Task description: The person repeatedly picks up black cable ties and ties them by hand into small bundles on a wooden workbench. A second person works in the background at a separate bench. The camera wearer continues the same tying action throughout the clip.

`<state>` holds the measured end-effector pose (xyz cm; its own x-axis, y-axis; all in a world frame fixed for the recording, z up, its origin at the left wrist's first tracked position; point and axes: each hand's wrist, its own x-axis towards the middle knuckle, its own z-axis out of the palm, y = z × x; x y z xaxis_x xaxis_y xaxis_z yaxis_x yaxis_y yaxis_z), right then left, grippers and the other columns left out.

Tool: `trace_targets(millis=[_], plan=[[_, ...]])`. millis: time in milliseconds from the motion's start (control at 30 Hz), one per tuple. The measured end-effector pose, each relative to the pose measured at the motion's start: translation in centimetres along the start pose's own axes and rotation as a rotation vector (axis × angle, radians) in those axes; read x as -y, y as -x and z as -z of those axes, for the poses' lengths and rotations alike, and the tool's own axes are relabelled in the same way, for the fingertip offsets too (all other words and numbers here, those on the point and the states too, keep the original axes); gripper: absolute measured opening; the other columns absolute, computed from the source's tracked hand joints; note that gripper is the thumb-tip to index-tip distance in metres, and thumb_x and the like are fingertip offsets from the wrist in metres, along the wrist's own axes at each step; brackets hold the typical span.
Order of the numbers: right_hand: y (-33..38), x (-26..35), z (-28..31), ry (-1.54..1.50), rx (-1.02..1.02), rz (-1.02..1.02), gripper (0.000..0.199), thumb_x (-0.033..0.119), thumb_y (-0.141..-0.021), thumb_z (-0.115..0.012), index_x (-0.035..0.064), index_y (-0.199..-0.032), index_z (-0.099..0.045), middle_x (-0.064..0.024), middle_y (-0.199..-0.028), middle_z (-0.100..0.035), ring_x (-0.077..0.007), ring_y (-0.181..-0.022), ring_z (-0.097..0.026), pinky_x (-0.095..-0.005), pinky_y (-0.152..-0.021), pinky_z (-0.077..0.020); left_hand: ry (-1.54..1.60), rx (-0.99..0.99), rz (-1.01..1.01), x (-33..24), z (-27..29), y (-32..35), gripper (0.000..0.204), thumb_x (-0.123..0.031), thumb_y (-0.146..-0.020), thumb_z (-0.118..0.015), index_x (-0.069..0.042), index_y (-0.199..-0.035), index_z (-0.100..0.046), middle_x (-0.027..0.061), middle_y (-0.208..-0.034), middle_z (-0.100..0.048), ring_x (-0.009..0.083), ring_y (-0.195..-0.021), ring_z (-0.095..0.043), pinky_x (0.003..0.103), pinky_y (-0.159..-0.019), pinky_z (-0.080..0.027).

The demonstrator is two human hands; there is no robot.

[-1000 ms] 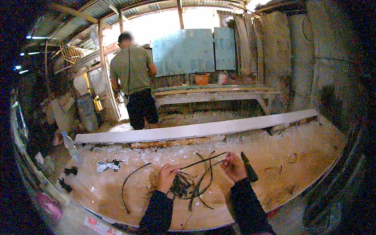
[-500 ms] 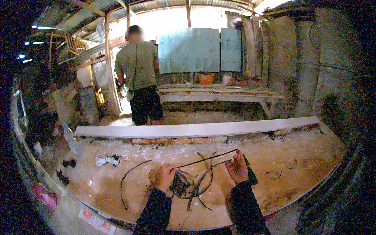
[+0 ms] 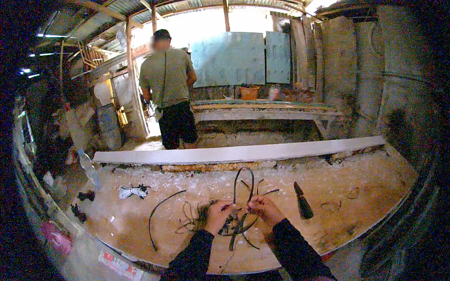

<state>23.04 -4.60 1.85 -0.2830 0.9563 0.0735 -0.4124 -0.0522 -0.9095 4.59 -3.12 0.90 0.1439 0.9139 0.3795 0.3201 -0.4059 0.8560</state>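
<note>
Dark wire loop (image 3: pixel 243 185) stands upright, pinched by left hand (image 3: pixel 218 216) and right hand (image 3: pixel 265 209).

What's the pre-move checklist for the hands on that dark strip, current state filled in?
1. Left hand pinching the dark strip: ok, fingers closed on it.
2. Right hand pinching the same strip: ok, close beside the left.
3. Strip's loop free above the hands: ok, it arches up with nothing on it.
4. Tangle of strips clear of the held one: cannot tell, they overlap under the hands.
5. Dark pointed tool out of the way: ok, it lies to the right, apart from both hands.
6. Other person clear of the worktop: ok, standing beyond the white plank.
</note>
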Motion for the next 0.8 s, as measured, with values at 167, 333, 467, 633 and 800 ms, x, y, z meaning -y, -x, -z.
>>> trace_targets(millis=[167,333,467,633,800], plan=[[0.2,-1.2,-1.1,0.139,-0.081,-0.088,0.008,0.014,-0.073,-0.061,0.0080,-0.074,-0.055,0.0002,-0.072,-0.055,-0.0104,-0.067,-0.051,-0.0234,-0.064,-0.0411,0.092,0.032,0.087,-1.5,-0.4,0.5,0.024,-0.018,-0.073,-0.061,0.002,-0.086,-0.061,0.0063,-0.075,-0.061,0.0121,-0.068,-0.055,0.023,-0.065,-0.043],[0.2,-1.5,-1.7,0.038,-0.109,-0.081,0.008,0.011,-0.073,-0.061,0.0096,-0.072,-0.053,0.0012,-0.068,-0.053,-0.0082,-0.062,-0.049,-0.0202,-0.053,-0.0377,0.337,0.125,0.118,-2.4,-0.4,0.7,0.019,-0.015,-0.077,-0.058,0.001,-0.087,-0.060,0.0013,-0.069,-0.058,0.0066,-0.057,-0.050,0.020,-0.052,-0.040],[0.3,-1.2,-2.5,0.093,-0.177,-0.080,0.010,0.011,-0.073,-0.061,0.0104,-0.070,-0.051,0.0021,-0.065,-0.050,-0.0079,-0.055,-0.046,-0.0192,-0.047,-0.0348,0.232,0.106,0.096,-2.4,-0.3,0.8,0.017,-0.011,-0.078,-0.056,0.001,-0.088,-0.060,0.0002,-0.068,-0.057,0.0055,-0.054,-0.048,0.019,-0.049,-0.039],[0.7,-1.1,-2.4,-0.063,-0.155,-0.138,0.012,0.011,-0.073,-0.062,0.0101,-0.071,-0.050,0.0017,-0.064,-0.049,-0.0094,-0.055,-0.046,-0.0213,-0.053,-0.0368,0.124,0.127,0.028,-1.8,-0.5,0.7,0.017,-0.008,-0.076,-0.057,0.002,-0.091,-0.060,0.0022,-0.070,-0.059,0.0073,-0.057,-0.052,0.020,-0.053,-0.042],[-0.1,-2.2,-1.5,0.101,-0.149,-0.006,0.011,0.011,-0.072,-0.062,0.0083,-0.073,-0.051,0.0002,-0.068,-0.053,-0.0105,-0.060,-0.050,-0.0227,-0.057,-0.0406,0.068,0.164,0.058,-1.3,-0.7,0.8,0.021,-0.008,-0.075,-0.058,0.000,-0.094,-0.059,0.0051,-0.075,-0.060,0.0090,-0.061,-0.055,0.021,-0.057,-0.045]])
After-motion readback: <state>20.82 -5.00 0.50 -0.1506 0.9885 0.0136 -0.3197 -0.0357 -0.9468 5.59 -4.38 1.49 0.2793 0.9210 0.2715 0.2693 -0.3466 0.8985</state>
